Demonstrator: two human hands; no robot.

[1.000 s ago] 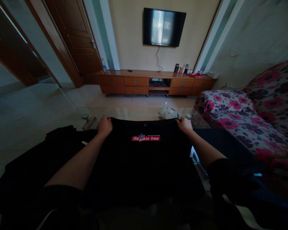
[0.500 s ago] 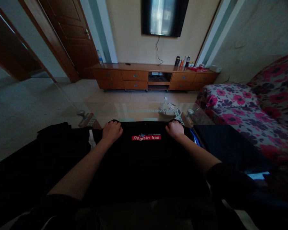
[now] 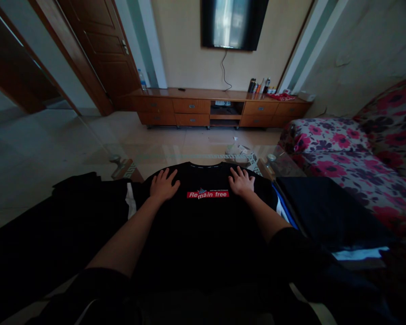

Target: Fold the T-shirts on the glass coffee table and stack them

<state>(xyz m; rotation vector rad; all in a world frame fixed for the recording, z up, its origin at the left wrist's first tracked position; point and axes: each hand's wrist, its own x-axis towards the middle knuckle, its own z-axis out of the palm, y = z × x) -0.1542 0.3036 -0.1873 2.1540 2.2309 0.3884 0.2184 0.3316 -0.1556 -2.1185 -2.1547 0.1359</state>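
A black T-shirt (image 3: pixel 203 234) lies spread before me on a glass table (image 3: pixel 149 155), its neckline at the far side and a red "Remain free" print across the chest. My left hand (image 3: pixel 164 184) rests on the left shoulder area of the shirt, fingers spread and flat. On the other side of the print, my right hand (image 3: pixel 242 181) also lies open on the cloth, near the right shoulder. Neither hand grips the fabric. The shirt's lower part fades into shadow near my body.
To the left is a heap of dark clothes (image 3: pixel 88 212) with a white strip at its edge. Folded dark clothes (image 3: pixel 328 207) are stacked on the right. Beyond stand a flowered sofa (image 3: pixel 338 171), a low wooden TV cabinet (image 3: pixel 189 106) and a wall-mounted TV (image 3: pixel 235 25).
Both hands have let go of the shirt's far edge and opened flat on it. The collar and rounded shoulders now show, laid out on the table.
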